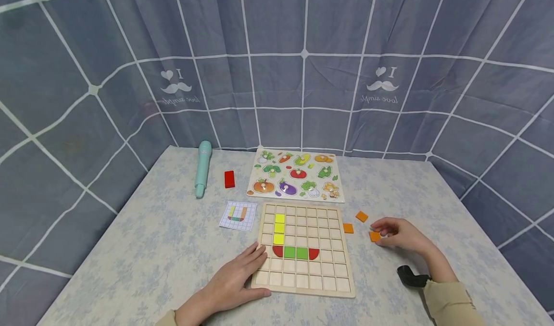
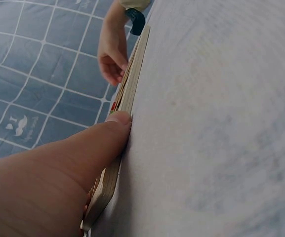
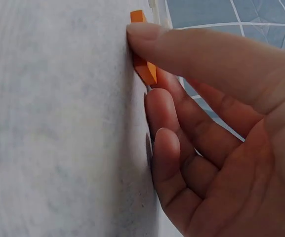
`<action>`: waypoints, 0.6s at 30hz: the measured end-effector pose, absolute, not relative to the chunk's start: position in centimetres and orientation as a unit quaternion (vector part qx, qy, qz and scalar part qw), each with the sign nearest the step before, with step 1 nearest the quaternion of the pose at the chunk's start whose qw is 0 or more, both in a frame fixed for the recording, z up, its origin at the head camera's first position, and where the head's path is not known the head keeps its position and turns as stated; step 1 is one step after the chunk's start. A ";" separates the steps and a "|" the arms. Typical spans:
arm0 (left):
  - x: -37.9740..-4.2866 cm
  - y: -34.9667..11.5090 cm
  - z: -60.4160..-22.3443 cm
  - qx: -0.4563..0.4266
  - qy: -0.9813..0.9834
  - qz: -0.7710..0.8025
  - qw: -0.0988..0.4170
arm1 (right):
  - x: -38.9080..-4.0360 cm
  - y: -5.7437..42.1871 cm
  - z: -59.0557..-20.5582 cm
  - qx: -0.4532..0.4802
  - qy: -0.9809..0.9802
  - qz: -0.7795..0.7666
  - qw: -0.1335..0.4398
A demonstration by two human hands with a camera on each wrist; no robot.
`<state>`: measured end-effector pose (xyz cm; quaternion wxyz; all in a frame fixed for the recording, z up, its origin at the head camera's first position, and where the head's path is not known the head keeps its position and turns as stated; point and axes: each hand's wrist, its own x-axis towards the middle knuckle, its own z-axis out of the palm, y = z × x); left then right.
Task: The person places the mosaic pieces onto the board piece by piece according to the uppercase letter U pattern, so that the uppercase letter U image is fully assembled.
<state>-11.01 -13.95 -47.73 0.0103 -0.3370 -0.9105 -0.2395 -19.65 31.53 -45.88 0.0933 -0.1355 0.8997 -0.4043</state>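
A wooden grid board (image 1: 303, 290) lies flat on the table. On it sit yellow squares (image 1: 279, 228) in a column, with green squares (image 1: 296, 253) below between two red quarter-round pieces (image 1: 313, 254). My left hand (image 1: 235, 280) rests at the board's lower left corner, fingers extended on its left edge and thumb (image 2: 113, 131) against its near edge. Right of the board, my right hand (image 1: 402, 234) pinches an orange square tile (image 1: 374, 236) between thumb (image 3: 182, 49) and fingers, at the tabletop. Two more orange square tiles (image 1: 361, 216) lie near it, one (image 1: 348, 228) beside the board's right edge.
A pattern card (image 1: 238, 216) lies left of the board. Behind stands no gap to a vegetable puzzle board (image 1: 296, 174); a red block (image 1: 229, 179) and a turquoise microphone-shaped object (image 1: 202, 169) lie farther left. A black strap-like piece (image 1: 412, 277) is at the right wrist.
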 end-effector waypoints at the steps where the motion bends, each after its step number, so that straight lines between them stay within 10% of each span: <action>1: -11.0 -14.0 -47.7 -0.337 -0.911 -0.239 0.011 | -19.7 31.5 -45.9 -0.134 0.903 -0.399 0.088; 18: -11.1 -14.0 -47.6 -0.332 -0.913 -0.237 0.002 | -19.7 30.5 -45.4 -0.116 0.920 -0.373 0.042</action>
